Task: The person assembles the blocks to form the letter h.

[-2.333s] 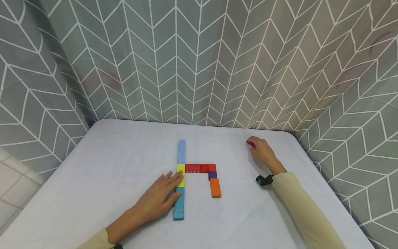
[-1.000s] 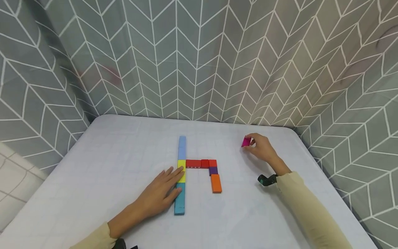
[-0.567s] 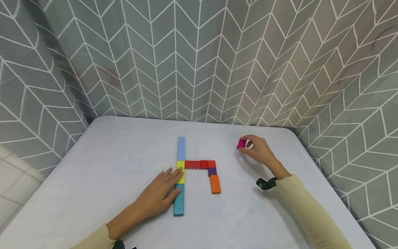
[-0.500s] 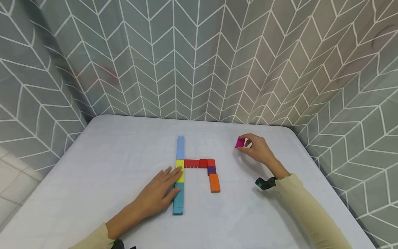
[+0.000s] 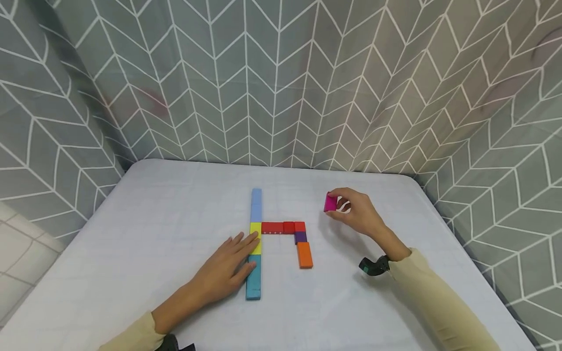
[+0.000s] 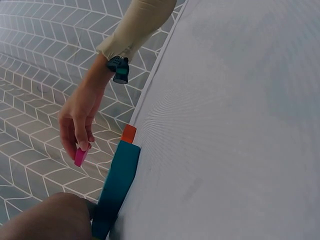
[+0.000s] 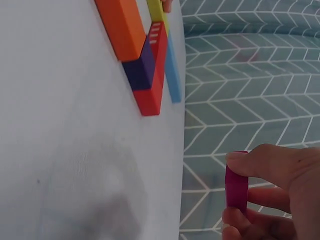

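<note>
My right hand pinches a small magenta block between thumb and fingers, held above the table right of the block layout; the right wrist view shows the magenta block on edge. My left hand lies flat with straight fingers, fingertips on the yellow block and thumb on the teal block. Light blue blocks continue this column away from me. From the yellow part a row of red blocks runs right, then a purple block and an orange block turn toward me.
Everything lies on a table with a white cloth. A grey curtain with white chevron lines hangs behind and on both sides. Black wrist devices sit on both wrists, and white tiles show at the left.
My right hand has carried the magenta block leftward, closer to the red row, and more of the block's face shows. The left hand and the laid blocks stay in place.
</note>
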`<state>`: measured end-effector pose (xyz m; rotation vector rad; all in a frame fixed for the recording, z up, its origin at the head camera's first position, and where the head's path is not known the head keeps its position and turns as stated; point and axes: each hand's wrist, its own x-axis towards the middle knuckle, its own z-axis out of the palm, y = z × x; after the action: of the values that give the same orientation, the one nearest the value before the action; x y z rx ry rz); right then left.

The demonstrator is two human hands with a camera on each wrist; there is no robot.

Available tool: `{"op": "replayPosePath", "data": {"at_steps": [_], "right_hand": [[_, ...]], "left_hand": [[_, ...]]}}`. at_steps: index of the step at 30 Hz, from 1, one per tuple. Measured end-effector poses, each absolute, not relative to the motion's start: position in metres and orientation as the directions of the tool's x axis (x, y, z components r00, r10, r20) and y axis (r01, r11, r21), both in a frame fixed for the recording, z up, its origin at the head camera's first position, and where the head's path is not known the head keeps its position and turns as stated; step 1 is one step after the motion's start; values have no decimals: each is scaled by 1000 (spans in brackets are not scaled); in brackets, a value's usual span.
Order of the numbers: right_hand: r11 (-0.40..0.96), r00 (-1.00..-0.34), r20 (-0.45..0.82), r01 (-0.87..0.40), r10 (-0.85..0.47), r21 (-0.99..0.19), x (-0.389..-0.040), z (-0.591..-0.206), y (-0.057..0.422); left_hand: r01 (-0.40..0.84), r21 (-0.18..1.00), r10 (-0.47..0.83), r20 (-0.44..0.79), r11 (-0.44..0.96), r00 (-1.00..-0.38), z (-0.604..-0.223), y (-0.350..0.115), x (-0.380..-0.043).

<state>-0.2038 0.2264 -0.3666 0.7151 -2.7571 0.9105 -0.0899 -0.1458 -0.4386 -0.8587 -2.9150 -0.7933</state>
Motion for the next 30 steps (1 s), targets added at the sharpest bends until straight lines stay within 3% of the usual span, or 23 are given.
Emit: {"op": "replayPosePath", "data": {"at_steps": [16,30], "right_hand": [[621,-786,341,-618,-516,-483,-160,-368,208],[509,-749,344,-646,-566,-569,-125,-376,192]], "left_hand": [[504,459,500,142,731,-854,-443,-148,-90],[493,455,498,119,742,-859,-442,-146,-90]]}}
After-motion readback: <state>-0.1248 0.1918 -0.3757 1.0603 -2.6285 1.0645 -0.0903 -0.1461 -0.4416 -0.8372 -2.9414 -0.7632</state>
